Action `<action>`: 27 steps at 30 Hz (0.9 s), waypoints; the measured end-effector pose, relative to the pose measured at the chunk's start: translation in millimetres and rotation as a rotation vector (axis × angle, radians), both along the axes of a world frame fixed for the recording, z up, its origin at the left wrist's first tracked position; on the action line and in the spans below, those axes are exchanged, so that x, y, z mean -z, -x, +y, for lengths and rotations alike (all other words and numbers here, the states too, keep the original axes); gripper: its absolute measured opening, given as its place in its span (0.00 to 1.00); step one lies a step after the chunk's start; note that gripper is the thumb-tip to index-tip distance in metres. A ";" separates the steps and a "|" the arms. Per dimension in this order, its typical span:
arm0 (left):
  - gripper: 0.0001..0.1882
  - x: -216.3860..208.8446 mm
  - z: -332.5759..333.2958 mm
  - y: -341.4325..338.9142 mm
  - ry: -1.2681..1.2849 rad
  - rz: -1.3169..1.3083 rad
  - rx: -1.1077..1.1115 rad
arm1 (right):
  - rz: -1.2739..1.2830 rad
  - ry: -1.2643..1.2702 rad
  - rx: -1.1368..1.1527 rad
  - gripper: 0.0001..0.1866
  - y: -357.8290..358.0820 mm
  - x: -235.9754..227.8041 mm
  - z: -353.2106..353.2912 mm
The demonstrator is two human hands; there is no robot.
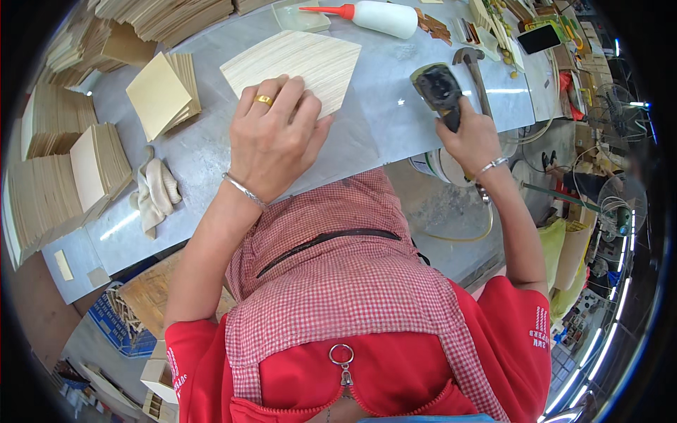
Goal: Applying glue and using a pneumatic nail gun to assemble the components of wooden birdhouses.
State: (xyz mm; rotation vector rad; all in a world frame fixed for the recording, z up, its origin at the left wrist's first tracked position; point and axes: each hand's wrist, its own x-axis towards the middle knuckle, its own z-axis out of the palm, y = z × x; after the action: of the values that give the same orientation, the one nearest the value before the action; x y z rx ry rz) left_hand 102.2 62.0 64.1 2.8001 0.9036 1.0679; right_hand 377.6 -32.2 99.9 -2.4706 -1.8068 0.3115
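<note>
One pale wood board under a hand, one dark tool off to the side

From the head camera: The board lies on the shiny grey table, in front of the person. It has five-sided-looking edges, but a hand hides part of it. The left hand rests on the board's near side, palm down. Its fingers are a bit bent and sit close to each other. They look like they press on the board and do not pinch it.

The right hand is wrapped around the handle of the dark tool. The tool is well apart from the board and just beside a hammer. I cannot tell if its head touches the table.

How far along is it? This board looks like the one being worked on, and the tool is not on it right now. I cannot tell if its top is all done or only partly done. A small stack of yellowish sheets sits to the left, and big piles of thin boards stand past it. So there seem to be lots of pieces around, but I cannot tell which are finished and which are left. A white bottle with a red tip lies beyond the board, and a pale cloth lies near the table's edge.
</note>
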 end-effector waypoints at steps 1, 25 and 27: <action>0.15 0.7 0.0 -1.4 -0.020 -0.017 -0.013 | -0.091 -0.031 -0.049 0.20 -2.5 10.9 1.1; 0.34 -65.3 32.5 20.0 1.577 -0.234 0.000 | -0.326 -0.195 0.202 0.26 -145.7 88.0 28.8; 0.31 -51.8 31.4 24.3 1.596 -0.252 -0.074 | -0.369 -0.174 0.173 0.26 -140.2 86.6 36.1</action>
State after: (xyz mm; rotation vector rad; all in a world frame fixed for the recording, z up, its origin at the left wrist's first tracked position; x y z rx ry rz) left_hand 78.0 93.5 115.9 1.2779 1.0662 0.2952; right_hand 517.8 3.9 13.3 -2.6642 -1.6258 -0.3186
